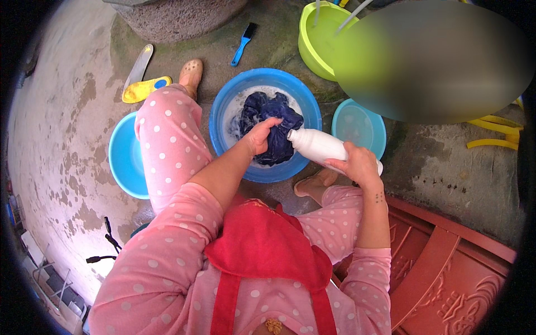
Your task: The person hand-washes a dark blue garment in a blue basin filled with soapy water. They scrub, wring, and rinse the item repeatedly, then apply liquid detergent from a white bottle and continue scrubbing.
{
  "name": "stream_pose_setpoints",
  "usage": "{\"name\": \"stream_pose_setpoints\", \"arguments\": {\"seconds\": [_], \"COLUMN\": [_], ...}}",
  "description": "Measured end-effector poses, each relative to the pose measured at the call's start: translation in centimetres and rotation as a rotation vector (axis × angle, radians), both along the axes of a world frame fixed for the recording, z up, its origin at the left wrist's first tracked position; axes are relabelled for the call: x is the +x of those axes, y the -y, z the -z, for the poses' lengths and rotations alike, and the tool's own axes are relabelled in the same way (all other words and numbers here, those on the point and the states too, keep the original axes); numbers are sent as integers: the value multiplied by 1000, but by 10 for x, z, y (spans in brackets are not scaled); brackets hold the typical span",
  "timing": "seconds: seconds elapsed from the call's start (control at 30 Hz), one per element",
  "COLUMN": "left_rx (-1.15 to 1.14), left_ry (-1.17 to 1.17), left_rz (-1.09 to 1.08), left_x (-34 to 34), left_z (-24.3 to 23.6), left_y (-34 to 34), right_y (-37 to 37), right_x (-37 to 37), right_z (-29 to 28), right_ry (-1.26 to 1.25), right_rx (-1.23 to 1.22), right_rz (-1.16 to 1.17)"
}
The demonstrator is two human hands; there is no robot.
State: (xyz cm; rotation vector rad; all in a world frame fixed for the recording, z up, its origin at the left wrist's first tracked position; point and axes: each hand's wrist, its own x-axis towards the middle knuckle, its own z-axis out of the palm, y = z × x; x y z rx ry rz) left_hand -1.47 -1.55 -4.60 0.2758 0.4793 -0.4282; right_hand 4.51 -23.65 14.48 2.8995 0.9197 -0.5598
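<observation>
Over the blue basin's (220,106) right edge, a white bottle (319,146) is being clasped by the right hand (360,164); the left hand's (261,135) grip above navy cloth (277,149) cannot be told.

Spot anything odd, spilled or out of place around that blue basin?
A pale insole and a yellow insole lie loose on the ground, odd because neither is inside a shoe. I see no clear spill; the white bottle in the right hand reaches over the blue basin.

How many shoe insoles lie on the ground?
2: one grey insole and one yellow insole with a round blue patch, both at upper left. Blurring at right may hide others.
</observation>
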Motion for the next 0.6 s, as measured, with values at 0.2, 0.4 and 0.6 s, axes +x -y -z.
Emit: {"name": "stream_pose_setpoints", "arguments": {"seconds": [0.2,0.4,0.6], "left_rx": [13,12,19], "left_ry": [-1,-10,-29], "left_rz": [-1,9,18], "left_x": [0,0,-1], "left_z": [1,2,-8], "left_y": [1,1,0], "right_y": [-3,-3,-2], "right_x": [-1,0,0], "right_z": [-3,-3,-4], "right_ry": [-4,-5,-22], "right_rx": [-10,-26,-27], "right_rz": [1,-2,14]}}
